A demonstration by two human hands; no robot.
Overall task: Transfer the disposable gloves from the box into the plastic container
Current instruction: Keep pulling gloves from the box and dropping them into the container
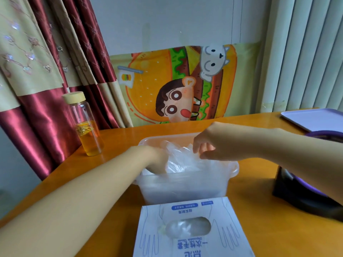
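Note:
A clear plastic container (233, 168) stands mid-table with a heap of thin transparent gloves (182, 158) inside. My left hand (157, 161) reaches down into the container's left side, its fingers hidden among the gloves. My right hand (209, 143) hovers over the heap, thumb and fingers pinching a glove's edge. The white and blue glove box (191, 229) lies nearest me, more clear gloves showing through its oval opening (188, 227).
A glass bottle (86, 127) with amber liquid and a wooden cap stands at the left table edge, by a red curtain. A purple-and-black object (306, 190) and a lilac tray (315, 118) sit at the right. A cartoon cloth hangs behind.

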